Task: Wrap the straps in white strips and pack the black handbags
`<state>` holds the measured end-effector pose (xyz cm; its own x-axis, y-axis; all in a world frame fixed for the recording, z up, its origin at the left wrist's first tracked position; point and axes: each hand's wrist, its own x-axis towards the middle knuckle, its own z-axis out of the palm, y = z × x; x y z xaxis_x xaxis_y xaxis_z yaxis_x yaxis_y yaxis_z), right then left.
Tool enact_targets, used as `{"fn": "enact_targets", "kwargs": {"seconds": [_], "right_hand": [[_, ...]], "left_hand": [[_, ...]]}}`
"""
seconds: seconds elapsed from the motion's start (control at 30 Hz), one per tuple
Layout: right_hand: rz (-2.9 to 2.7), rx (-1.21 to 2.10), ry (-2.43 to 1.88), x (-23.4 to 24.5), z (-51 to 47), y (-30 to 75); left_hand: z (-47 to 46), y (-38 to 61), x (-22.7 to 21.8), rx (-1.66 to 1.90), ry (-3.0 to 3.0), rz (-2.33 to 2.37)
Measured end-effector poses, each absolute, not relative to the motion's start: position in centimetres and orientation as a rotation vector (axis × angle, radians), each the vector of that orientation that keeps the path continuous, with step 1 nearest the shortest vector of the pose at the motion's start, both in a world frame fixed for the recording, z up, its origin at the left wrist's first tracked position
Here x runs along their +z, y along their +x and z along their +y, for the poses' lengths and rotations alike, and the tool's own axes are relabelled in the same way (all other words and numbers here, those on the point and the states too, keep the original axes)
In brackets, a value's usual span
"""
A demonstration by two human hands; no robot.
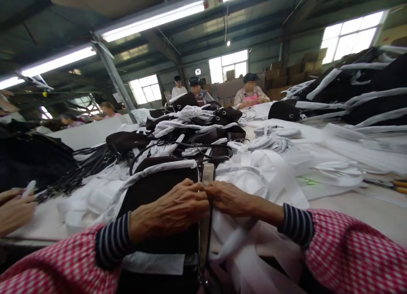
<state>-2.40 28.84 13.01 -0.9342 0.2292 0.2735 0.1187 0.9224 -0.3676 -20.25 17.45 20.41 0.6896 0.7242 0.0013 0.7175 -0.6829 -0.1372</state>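
Note:
A black bag (149, 196) lies in front of me, with a metal zipper (199, 239) and a beige strip (208, 173) running along its right side. White wrapping covers a long strap or edge (143, 175) across its top and left. My left hand (178, 207) is closed on the bag at the zipper edge, knuckles up. Against its fingertips, my right hand (232, 198) pinches the same edge from the other side. Whatever small part lies between the fingertips is hidden. A pale wrapped piece (155, 263) sits on the bag's lower front.
Black bags with white-wrapped straps (190, 128) are heaped ahead, and another pile (359, 90) rises at right. White wrapping strips (260, 179) surround the bag. Orange-handled scissors (388, 183) lie far right. Another person's hands (15, 209) work at left; several people sit across the table.

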Motion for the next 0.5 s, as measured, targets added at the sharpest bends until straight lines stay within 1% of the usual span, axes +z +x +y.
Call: {"fn": "enact_targets", "kwargs": {"seconds": [0.13,0.23,0.37,0.43,0.5], "right_hand": [[-2.756,0.404,-0.231,12.1,28.8,-1.8],[-2.828,0.325,-0.217,12.3,28.4,-1.6],[-2.899,0.193,-0.212,13.4,28.0,-2.0],[-2.939,0.133,-0.214,14.4,28.0,-2.5],[-3.028,0.087,-0.241,15.5,28.1,-3.5]], "left_hand": [[15.8,-20.8,19.2,0.113,-2.717,-1.096],[15.6,-23.1,20.9,0.059,-2.631,-1.047],[14.3,-27.4,23.8,-0.094,-2.448,-1.269],[13.3,-29.1,23.3,-0.103,-2.389,-1.399],[12.5,-29.9,21.3,-0.104,-2.405,-1.498]]}}
